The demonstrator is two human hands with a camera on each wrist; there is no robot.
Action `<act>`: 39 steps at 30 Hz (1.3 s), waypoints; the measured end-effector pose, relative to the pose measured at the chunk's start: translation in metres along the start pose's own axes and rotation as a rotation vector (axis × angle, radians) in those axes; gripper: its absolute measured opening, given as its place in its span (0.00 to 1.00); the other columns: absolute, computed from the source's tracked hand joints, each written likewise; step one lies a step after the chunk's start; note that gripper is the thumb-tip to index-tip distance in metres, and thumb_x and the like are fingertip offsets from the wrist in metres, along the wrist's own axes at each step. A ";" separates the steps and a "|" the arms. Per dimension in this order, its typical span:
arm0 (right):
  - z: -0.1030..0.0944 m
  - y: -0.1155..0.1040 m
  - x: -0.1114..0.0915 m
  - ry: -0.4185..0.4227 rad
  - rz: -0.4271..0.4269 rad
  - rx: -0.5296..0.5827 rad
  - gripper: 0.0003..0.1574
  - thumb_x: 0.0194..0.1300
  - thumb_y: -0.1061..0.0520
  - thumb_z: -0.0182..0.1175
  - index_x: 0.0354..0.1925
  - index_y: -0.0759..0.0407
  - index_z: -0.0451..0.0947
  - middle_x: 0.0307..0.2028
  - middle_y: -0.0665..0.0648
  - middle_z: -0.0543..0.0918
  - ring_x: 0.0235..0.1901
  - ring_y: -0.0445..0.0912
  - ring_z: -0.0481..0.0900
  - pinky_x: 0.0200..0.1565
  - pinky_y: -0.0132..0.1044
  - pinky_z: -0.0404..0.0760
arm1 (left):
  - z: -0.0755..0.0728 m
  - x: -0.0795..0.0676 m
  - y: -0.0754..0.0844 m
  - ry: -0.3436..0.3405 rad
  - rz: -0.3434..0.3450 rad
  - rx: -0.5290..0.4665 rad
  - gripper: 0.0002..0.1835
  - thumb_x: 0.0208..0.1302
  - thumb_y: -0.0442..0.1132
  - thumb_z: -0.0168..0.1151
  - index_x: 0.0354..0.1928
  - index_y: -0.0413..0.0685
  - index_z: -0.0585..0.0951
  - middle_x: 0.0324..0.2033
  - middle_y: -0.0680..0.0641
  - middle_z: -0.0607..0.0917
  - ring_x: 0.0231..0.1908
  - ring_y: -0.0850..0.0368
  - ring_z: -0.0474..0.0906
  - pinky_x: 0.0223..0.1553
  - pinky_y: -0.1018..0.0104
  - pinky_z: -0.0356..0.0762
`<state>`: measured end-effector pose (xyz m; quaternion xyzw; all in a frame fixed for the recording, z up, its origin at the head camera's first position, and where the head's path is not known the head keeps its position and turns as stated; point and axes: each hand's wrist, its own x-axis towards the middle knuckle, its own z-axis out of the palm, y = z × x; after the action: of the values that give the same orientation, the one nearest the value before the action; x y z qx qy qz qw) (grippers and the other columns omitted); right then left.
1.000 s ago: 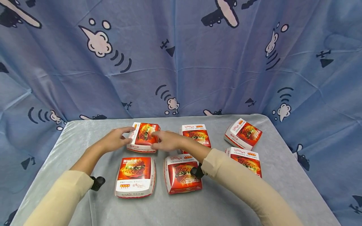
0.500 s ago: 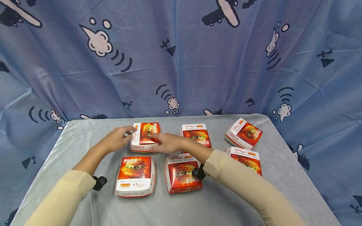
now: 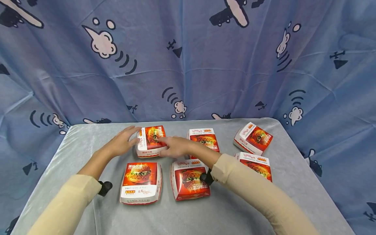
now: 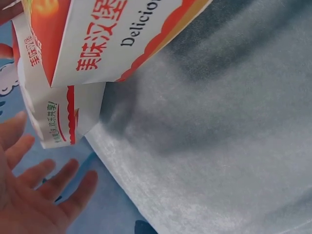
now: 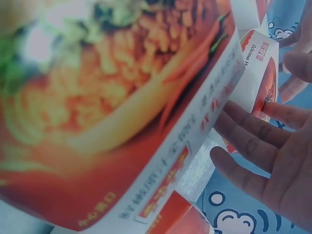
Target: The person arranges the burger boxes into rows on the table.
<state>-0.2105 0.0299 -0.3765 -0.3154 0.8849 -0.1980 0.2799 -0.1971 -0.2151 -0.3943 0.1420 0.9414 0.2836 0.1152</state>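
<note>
A red and white burger box (image 3: 150, 139) sits at the back left of the table, between the two hands. My left hand (image 3: 121, 142) is at its left side, fingertips right at the edge. In the left wrist view, the left hand (image 4: 44, 195) shows spread fingers beside that box (image 4: 51, 109). From the right, my right hand (image 3: 176, 147) touches the box with its fingers extended; the far fingertips are hidden in the head view. The right wrist view shows the right hand (image 5: 278, 161) with fairly straight fingers at the box (image 5: 261, 73).
One burger box (image 3: 140, 182) lies front left and another (image 3: 190, 181) front middle, under the right wrist. Behind it is a box (image 3: 202, 137) partly covered by the right forearm. Two more boxes (image 3: 254, 138) are on the right. A blue curtain (image 3: 188, 65) hangs behind the grey-covered table (image 3: 223, 212).
The back left burger box has shifted slightly right and turned a little. My left hand has followed it to the right, its fingers lifting and straightening. The right hand has barely moved.
</note>
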 end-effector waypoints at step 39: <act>0.005 -0.003 -0.008 0.026 0.018 0.097 0.47 0.71 0.46 0.56 0.78 0.59 0.50 0.73 0.59 0.63 0.72 0.51 0.61 0.70 0.43 0.61 | 0.005 0.003 0.000 -0.020 -0.072 -0.005 0.30 0.71 0.42 0.58 0.70 0.36 0.66 0.51 0.31 0.78 0.44 0.41 0.76 0.41 0.51 0.77</act>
<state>-0.2011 0.0322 -0.3758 -0.2910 0.8805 -0.2425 0.2851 -0.1989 -0.2120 -0.3987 0.1104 0.9439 0.2803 0.1353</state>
